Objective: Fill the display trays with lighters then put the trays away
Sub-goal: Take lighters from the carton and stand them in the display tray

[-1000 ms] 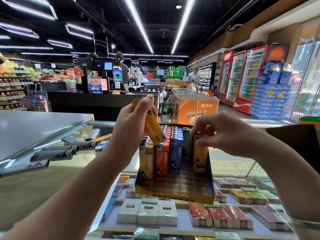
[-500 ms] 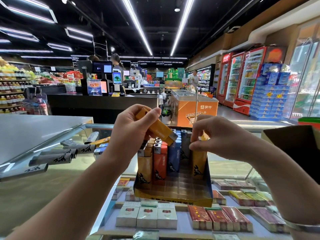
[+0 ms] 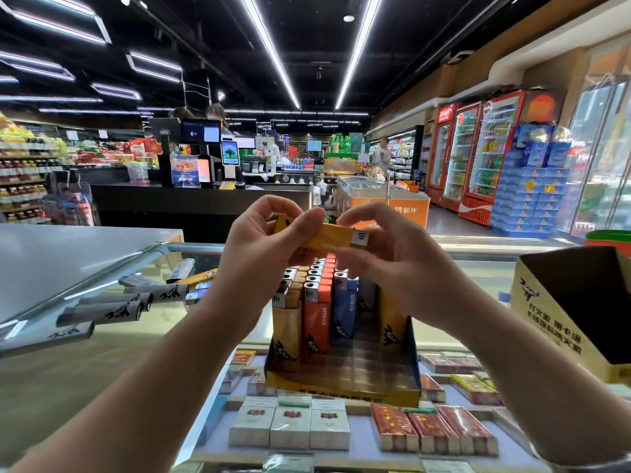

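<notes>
A yellow lighter (image 3: 327, 236) lies sideways in the air above the display tray (image 3: 341, 390). My left hand (image 3: 263, 254) grips its left end, and my right hand (image 3: 392, 254) pinches its metal-capped right end. The cardboard tray stands on the glass counter and holds rows of upright lighters (image 3: 314, 308) in yellow, orange and blue, plus one yellow lighter (image 3: 392, 322) at its right side. The tray's front rows are bare. Several loose grey, yellow and blue lighters (image 3: 112, 308) lie on the glass to the left.
An open cardboard box (image 3: 560, 319) with printed text stands at the right on the counter. Cigarette packs (image 3: 290, 425) lie under the glass below the tray. A grey countertop (image 3: 68, 254) is at the left. Checkout desks, fridges and people are farther back.
My right hand let go of the yellow lighter it set in the tray's right side and rose to the lighter in my left hand. That lighter turned level, now held by both hands.
</notes>
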Tool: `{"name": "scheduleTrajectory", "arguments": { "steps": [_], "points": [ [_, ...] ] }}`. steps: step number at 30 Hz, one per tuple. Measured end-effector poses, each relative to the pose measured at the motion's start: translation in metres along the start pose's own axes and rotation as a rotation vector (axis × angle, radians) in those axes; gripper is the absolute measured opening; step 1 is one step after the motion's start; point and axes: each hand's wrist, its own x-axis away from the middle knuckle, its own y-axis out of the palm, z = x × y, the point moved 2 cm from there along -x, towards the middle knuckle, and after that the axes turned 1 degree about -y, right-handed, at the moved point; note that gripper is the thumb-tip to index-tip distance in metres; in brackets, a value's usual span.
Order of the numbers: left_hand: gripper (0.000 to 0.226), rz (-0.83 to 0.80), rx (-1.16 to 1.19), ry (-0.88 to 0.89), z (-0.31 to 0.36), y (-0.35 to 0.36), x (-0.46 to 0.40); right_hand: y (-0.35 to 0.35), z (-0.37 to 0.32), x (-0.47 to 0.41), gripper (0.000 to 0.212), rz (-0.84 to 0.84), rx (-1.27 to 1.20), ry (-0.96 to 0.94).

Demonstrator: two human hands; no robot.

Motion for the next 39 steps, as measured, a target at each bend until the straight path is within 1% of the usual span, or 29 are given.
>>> {"name": "scheduleTrajectory", "arguments": {
  "steps": [3,6,7,10,11,13,15,17,20,24,28,35,39],
  "points": [
    [0.036,-0.05,-0.024,-0.018,-0.001,0.001,0.0,-0.006,-0.004,-0.002,0.017,0.067,-0.121,-0.035],
    [0.04,-0.161,-0.156,-0.049,-0.002,0.003,-0.001,-0.02,-0.007,-0.002,0.012,0.13,-0.191,-0.049],
    [0.045,-0.219,-0.219,-0.07,-0.004,0.003,-0.002,-0.026,-0.009,-0.001,0.011,0.147,-0.2,-0.048],
    [0.071,-0.422,-0.397,-0.168,-0.011,0.003,-0.002,-0.041,-0.01,0.001,0.02,0.151,-0.208,-0.03],
    [0.074,-0.481,-0.451,-0.187,-0.011,0.003,-0.001,-0.043,-0.01,0.002,0.022,0.144,-0.203,-0.021],
    [0.064,-0.579,-0.541,-0.189,-0.011,0.003,0.003,-0.045,-0.008,0.002,0.025,0.119,-0.172,-0.009],
    [0.049,-0.632,-0.596,-0.182,-0.011,0.003,0.005,-0.043,-0.006,0.002,0.023,0.083,-0.129,-0.008],
    [0.04,-0.64,-0.613,-0.193,-0.012,0.002,0.005,-0.041,-0.006,0.002,0.018,0.041,-0.07,-0.006],
    [0.035,-0.606,-0.672,-0.169,-0.015,0.0,0.005,-0.04,-0.006,0.003,0.02,-0.042,0.034,0.015],
    [0.034,-0.567,-0.744,-0.097,-0.016,-0.002,0.005,-0.041,-0.005,0.004,0.022,-0.143,0.13,0.094],
    [0.031,-0.567,-0.75,-0.106,-0.014,-0.001,0.006,-0.036,-0.002,0.005,0.021,-0.257,0.305,0.118],
    [0.03,-0.561,-0.736,-0.126,-0.016,-0.001,0.006,-0.036,-0.002,0.005,0.017,-0.283,0.365,0.138],
    [0.031,-0.564,-0.733,-0.148,-0.017,-0.001,0.006,-0.037,-0.002,0.006,0.013,-0.272,0.456,0.128]
  ]
}}
